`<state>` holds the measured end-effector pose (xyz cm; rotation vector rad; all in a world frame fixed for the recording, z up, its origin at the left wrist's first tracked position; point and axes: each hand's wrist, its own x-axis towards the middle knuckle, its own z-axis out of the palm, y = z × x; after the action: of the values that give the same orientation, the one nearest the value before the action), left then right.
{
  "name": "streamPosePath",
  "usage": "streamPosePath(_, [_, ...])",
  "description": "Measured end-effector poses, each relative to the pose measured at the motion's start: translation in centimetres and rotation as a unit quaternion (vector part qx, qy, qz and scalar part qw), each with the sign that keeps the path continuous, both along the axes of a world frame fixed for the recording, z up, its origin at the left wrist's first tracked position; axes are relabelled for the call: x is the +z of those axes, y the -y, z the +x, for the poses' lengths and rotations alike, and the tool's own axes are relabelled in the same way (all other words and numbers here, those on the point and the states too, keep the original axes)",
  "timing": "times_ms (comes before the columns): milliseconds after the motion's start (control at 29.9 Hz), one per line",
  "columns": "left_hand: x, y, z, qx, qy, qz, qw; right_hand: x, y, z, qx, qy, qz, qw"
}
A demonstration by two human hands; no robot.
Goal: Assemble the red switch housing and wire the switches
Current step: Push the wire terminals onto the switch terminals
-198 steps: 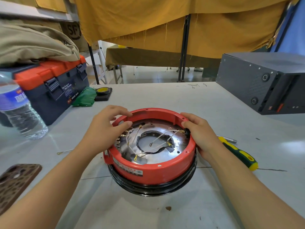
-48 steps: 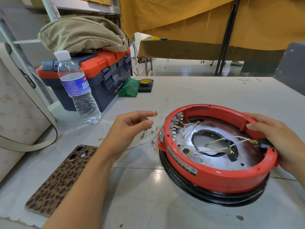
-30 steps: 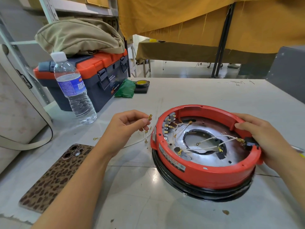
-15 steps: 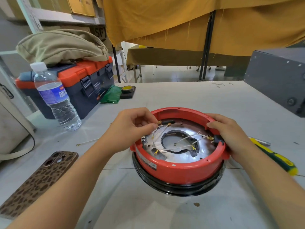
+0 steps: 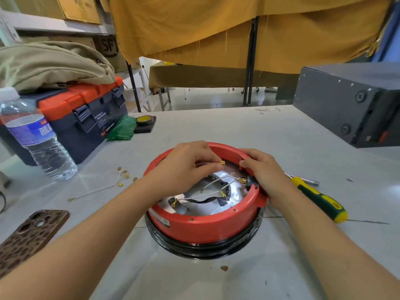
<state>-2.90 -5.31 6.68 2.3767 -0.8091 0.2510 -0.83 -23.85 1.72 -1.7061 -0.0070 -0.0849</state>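
Moved: left hand (image 5: 186,167) has come off the table (image 5: 216,131) and now reaches over the red switch housing (image 5: 205,221), pinching a wire by its brass terminal (image 5: 222,163).
Right hand: right hand (image 5: 266,172) curls over the far right rim, fingers at the black switch (image 5: 251,182).
Housing: on its black ring, table centre.
Meaning: likely seating this terminal next.
Spares: loose terminals (image 5: 124,176) remain left.
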Motion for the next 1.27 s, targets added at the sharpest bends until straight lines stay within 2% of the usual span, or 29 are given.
streamPosePath(100, [-0.1,0.6,-0.1,-0.028,0.013,0.048,0.998,0.0,0.0,0.0,0.006,-0.003,-0.006,1.000])
streamPosePath(201, [-0.2,1.0,0.1,-0.038,0.002,0.060,0.997,0.0,0.2,0.1,0.006,-0.004,-0.019,1.000])
streamPosePath(401, [-0.4,1.6,0.5,-0.025,-0.067,-0.004,0.997,0.2,0.5,0.0,0.016,-0.027,-0.019,0.999])
streamPosePath(535, [-0.4,1.9,0.9,-0.024,-0.080,-0.014,0.996,0.4,0.7,-0.1,0.037,-0.062,-0.012,0.997])
streamPosePath(669, [-0.6,2.1,1.1,-0.024,-0.099,-0.012,0.995,0.4,0.8,0.0,0.030,-0.036,-0.043,0.998])
streamPosePath(869, [-1.1,2.6,1.3,-0.031,-0.081,0.002,0.996,0.3,0.7,0.0,0.009,-0.006,-0.036,0.999])
streamPosePath(1271, [-2.1,3.1,1.1,-0.030,-0.039,0.029,0.998,0.2,0.4,-0.2,-0.005,-0.001,-0.039,0.999])
